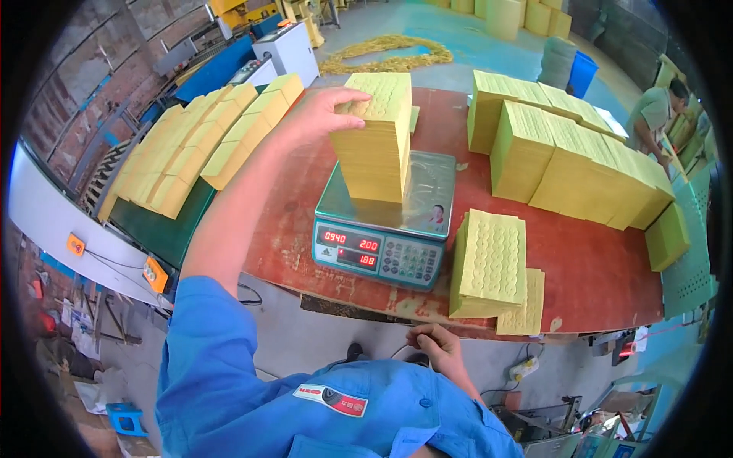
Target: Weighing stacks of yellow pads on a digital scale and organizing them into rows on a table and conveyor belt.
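Note:
A tall stack of yellow joss paper (372,149), its top marked with rows of punched rounds, stands upright on the metal pan of a digital scale (385,229) with lit red figures. My left hand (328,114) grips the stack's upper left edge, fingertips on top and thumb on the near side. Close to the table's front edge, my right hand (439,347) is loosely curled, with nothing visible in it. Just beyond that hand, a shorter stack (492,259) sits on the table, partly over a thin layer of yellow sheets (527,309).
The red table (305,252) carries rows of yellow paper blocks (565,160) at right. More blocks (191,145) line a green surface at left. A grey-white machine cabinet (289,53) stands behind, with a blue bin (582,74) at far right. Another person (654,118) works beyond the table.

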`<state>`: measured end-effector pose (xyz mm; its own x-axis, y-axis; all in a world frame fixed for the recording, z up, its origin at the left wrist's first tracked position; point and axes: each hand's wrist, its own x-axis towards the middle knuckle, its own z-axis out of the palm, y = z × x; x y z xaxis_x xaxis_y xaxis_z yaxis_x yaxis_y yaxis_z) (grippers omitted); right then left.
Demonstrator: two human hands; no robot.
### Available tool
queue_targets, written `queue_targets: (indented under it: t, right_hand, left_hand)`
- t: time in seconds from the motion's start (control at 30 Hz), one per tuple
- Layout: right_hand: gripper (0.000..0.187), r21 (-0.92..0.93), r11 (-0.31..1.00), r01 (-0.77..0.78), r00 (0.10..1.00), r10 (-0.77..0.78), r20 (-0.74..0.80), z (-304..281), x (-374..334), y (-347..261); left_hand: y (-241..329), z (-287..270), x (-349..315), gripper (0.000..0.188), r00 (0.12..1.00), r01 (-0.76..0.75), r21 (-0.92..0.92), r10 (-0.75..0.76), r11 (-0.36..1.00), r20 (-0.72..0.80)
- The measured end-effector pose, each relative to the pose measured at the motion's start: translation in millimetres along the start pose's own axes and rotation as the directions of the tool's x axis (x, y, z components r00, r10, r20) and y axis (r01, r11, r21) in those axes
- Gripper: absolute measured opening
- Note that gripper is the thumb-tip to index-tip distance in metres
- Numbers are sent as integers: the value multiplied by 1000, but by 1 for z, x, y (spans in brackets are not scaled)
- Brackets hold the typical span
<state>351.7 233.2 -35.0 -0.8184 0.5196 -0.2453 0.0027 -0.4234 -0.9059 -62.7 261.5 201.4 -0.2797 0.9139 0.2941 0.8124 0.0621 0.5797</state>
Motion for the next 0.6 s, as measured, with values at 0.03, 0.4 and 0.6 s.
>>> queue_targets:
  t: [0.03, 0.4, 0.6]
  right_hand:
    - [18, 6, 1000, -19, 1000, 19, 2, -6, 1, 2]
    - [17, -64, 996, -55, 995, 49, -92, 30, 21, 0]
    - [22, -105, 990, 89, 993, -96, -68, 64, 36, -17]
  left_hand:
    - [-3, 0, 5, 45, 1000, 4, 5, -4, 1000, 2]
    - [-22, 1, 10, 18, 912, -366, 389, 409, 846, -30]
    - [3, -1, -16, 16, 742, -482, 481, 633, 733, -222]
